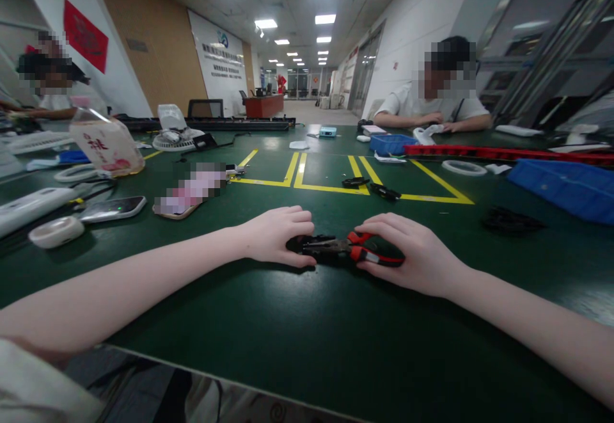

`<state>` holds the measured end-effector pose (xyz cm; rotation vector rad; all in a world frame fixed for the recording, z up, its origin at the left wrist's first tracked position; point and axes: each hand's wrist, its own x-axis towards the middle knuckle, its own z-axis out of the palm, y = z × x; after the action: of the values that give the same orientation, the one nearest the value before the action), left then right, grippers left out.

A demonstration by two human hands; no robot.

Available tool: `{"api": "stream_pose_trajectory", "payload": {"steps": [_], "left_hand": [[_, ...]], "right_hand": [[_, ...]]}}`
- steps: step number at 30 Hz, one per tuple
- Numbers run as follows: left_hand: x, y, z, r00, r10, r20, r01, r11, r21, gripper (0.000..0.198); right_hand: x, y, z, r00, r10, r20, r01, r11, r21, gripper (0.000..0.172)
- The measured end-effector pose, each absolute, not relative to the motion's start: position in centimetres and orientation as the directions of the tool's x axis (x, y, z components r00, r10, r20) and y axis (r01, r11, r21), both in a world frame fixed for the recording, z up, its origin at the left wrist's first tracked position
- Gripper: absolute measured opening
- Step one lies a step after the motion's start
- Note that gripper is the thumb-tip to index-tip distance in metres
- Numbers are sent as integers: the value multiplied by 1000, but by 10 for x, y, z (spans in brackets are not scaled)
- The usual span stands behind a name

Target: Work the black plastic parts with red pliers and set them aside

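Note:
Near the front of the green table, my right hand (pixel 407 250) is wrapped round the red and black handles of a pair of pliers (pixel 357 249). The pliers lie low and point left, with their jaws at a small black part (pixel 307 244). Thumb below and fingers above, my left hand (pixel 281 237) grips that black part; its exact kind cannot be made out. Whether the jaws are closed on it I cannot tell. Beyond my hands, two similar dark pieces, a left one (pixel 355 182) and a right one (pixel 385 192), lie by the yellow tape lines.
Blue bins, a large one (pixel 566 186) and a smaller one (pixel 391 144), stand right. A dark piece (pixel 512 219) lies nearer. At left are a phone (pixel 114 209), a tape roll (pixel 56 232), a pink-cased phone (pixel 189 196) and a bottle (pixel 108 141). A person (pixel 432 100) sits across the table.

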<state>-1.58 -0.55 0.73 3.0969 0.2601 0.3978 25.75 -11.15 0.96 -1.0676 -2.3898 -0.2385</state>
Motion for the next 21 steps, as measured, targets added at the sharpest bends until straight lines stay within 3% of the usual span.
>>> {"api": "stream_pose_trajectory", "payload": {"steps": [4, 14, 21], "left_hand": [[-16, -6, 8, 954, 166, 249, 164, -986, 29, 36], [-16, -6, 7, 953, 168, 251, 165, -986, 33, 36], [-16, -5, 7, 955, 179, 235, 177, -984, 32, 37]], "right_hand": [[256, -113, 12, -579, 618, 532, 728, 685, -3, 33], [261, -110, 10, -537, 748, 391, 731, 644, -228, 37], [261, -109, 9, -531, 764, 368, 730, 632, -260, 37]]}}
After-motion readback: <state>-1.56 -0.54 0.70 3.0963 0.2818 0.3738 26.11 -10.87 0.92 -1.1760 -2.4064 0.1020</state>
